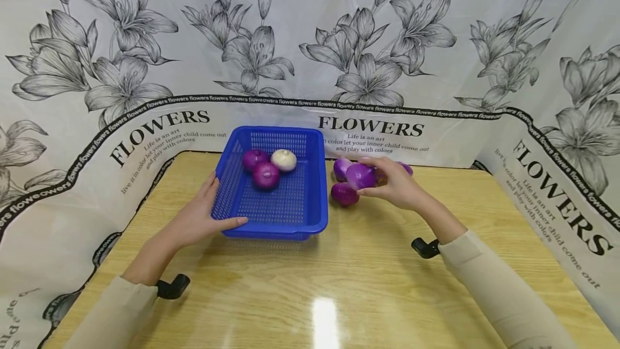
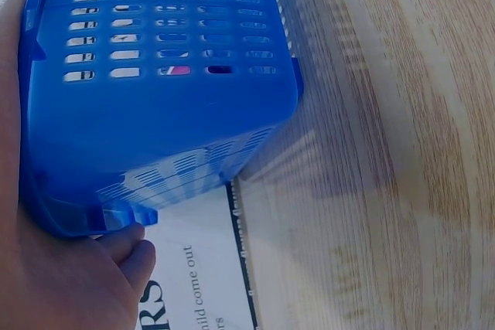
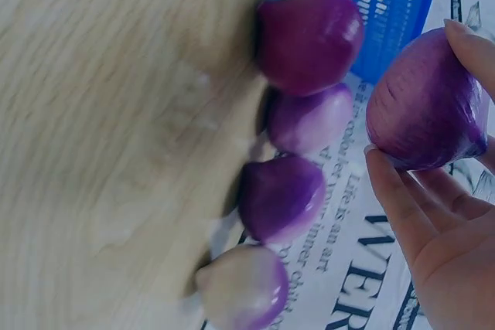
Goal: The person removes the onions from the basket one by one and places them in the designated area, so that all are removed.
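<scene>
My left hand (image 1: 203, 214) grips the left rim of a blue plastic basket (image 1: 317, 193), thumb over the near corner. In the left wrist view its fingers (image 2: 135, 264) curl at the basket's rim. Inside lie two purple onions (image 1: 265, 175) and one white onion (image 1: 283, 160). To the right of the basket, my right hand (image 1: 394, 185) pinches a purple onion (image 3: 425, 102) between thumb and fingers, held above the table. Beneath and behind it sit several more onions, among them a dark one (image 3: 309, 40) and a pale purple-and-white one (image 3: 244, 287), partly hidden in the head view.
The wood-grain table (image 1: 368, 279) carries the basket and loose onions. A white flower-printed cloth (image 1: 271, 74) rises behind and on both sides, close to the basket's back edge. Black straps with mounts (image 1: 173, 287) stick out at both wrists.
</scene>
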